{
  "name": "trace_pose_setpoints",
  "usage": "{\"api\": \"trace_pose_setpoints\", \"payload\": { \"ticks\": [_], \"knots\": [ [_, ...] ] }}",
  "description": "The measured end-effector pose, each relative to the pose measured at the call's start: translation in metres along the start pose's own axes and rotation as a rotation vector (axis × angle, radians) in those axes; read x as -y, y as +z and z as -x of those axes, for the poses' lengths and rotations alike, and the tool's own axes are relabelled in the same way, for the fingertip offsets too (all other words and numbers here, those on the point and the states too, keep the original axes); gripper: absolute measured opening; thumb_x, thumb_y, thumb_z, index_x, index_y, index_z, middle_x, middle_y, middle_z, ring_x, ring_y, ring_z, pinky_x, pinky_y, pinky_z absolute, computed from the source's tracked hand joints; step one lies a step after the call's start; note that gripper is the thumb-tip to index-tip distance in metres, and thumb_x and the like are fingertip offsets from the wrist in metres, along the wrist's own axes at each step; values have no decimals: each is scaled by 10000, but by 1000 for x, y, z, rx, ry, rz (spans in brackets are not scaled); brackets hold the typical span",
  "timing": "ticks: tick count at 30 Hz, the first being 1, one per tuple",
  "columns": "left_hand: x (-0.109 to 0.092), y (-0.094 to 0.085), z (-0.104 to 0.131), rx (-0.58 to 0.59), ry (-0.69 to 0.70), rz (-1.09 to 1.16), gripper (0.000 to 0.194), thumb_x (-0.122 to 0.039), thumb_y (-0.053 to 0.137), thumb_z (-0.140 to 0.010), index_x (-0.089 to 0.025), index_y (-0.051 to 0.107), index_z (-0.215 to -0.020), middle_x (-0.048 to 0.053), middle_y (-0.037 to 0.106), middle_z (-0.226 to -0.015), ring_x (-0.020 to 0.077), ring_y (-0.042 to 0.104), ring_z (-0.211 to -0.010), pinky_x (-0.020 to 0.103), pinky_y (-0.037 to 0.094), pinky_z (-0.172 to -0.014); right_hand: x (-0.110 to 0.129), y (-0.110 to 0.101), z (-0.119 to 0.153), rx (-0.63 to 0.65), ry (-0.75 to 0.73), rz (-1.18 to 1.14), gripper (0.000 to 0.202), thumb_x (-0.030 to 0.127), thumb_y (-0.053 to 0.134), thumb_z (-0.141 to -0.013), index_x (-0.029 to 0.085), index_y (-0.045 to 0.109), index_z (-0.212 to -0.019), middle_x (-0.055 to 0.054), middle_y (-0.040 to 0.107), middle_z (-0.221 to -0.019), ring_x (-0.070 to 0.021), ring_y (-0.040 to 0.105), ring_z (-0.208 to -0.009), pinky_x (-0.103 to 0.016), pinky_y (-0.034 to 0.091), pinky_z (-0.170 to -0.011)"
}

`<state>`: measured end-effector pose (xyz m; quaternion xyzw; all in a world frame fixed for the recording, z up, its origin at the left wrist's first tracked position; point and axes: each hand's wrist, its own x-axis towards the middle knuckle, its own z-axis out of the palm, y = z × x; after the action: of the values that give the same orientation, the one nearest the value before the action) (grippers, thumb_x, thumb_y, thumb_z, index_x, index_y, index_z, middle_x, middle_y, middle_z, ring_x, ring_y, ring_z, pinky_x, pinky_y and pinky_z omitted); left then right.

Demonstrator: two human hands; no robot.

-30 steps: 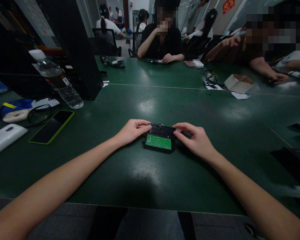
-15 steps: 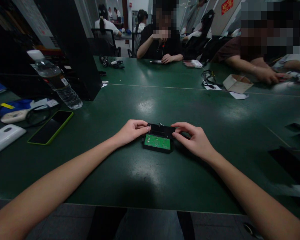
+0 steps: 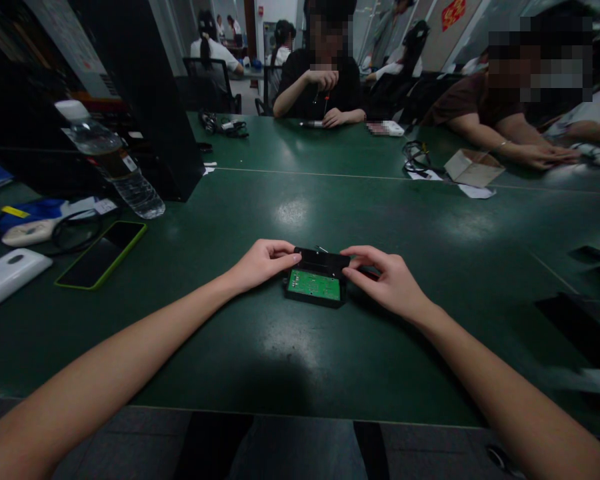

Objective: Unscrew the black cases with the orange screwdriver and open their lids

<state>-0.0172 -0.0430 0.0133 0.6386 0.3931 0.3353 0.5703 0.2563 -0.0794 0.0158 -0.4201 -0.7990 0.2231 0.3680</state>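
Cover (image 3: 320, 261) — pinched by both hands (image 3: 274, 260) (image 3: 375, 272) | circuit board (image 3: 314, 285) — upper edge hidden

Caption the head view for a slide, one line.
Two bare hands, left and right, hold a black cover above a green circuit board on a green table.

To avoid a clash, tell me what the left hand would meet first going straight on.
The left hand would meet the black cover at its fingertips, then perhaps the right hand; depth is unclear.
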Motion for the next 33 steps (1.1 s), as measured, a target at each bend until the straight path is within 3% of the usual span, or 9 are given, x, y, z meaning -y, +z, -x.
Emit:
{"api": "trace_pose_setpoints", "payload": {
  "ticks": [8,11,14,18,20,24,28,31,33],
  "knots": [
    [-1,0,0,-3,2,1,292,-384,742,-811,-122,746,-939,55,745,-859,156,662,-780,284,500,-749,-1,-1,0,1,4,43,260,331,562,-978,206,653,-1187,-22,735,-841,-152,688,-712,-268,544,-635],
    [0,0,-1,-30,16,37,297,-406,739,-814,-122,737,-901,45,730,-833,151,657,-764,276,500,-742,-4,-1,1,-33,-49,98,324,339,561,-976,211,593,-1272,-52,725,-950,-180,702,-836,-303,570,-732],
    [3,0,-3,-92,40,98,315,-438,737,-820,-125,714,-847,30,699,-771,132,641,-698,252,487,-680,-4,1,4,-30,-144,115,571,428,622,-937,218,442,-1437,-90,700,-1079,-219,694,-941,-371,580,-844],
    [8,-1,-6,-200,61,205,315,-431,763,-807,-124,704,-843,26,685,-755,102,618,-637,220,463,-613,4,7,9,53,-190,158,1015,572,711,-843,208,137,-1596,-123,681,-1145,-258,683,-972,-429,574,-879],
    [9,-1,-7,-222,51,250,305,-415,768,-805,-119,704,-850,30,688,-771,92,618,-634,209,462,-605,11,11,10,99,-184,218,1099,574,735,-821,193,73,-1611,-136,686,-1149,-281,682,-983,-462,566,-893],
    [10,-2,-8,-227,41,293,306,-407,777,-795,-115,711,-859,27,690,-775,85,614,-631,198,457,-600,24,21,10,171,-153,294,1016,469,716,-865,169,100,-1614,-159,687,-1205,-314,675,-1045,-505,548,-927],
    [9,-2,-8,-233,37,317,313,-409,798,-774,-115,715,-840,18,677,-741,86,609,-630,197,458,-611,30,24,11,154,-161,244,895,353,735,-855,209,230,-1580,-114,706,-1166,-289,684,-1033,-491,558,-916],
    [7,-3,-8,-244,25,334,312,-403,810,-765,-114,716,-837,22,683,-758,83,606,-632,198,465,-622,29,14,10,54,-193,117,816,344,770,-828,255,346,-1520,-75,703,-1123,-250,692,-1009,-442,570,-908],
    [7,-3,-7,-245,22,339,313,-404,814,-764,-114,714,-825,23,684,-762,82,606,-634,196,466,-624,22,-3,7,-114,-167,50,747,348,774,-829,273,406,-1475,-69,692,-1134,-241,688,-1037,-423,566,-924]
  ]
}}
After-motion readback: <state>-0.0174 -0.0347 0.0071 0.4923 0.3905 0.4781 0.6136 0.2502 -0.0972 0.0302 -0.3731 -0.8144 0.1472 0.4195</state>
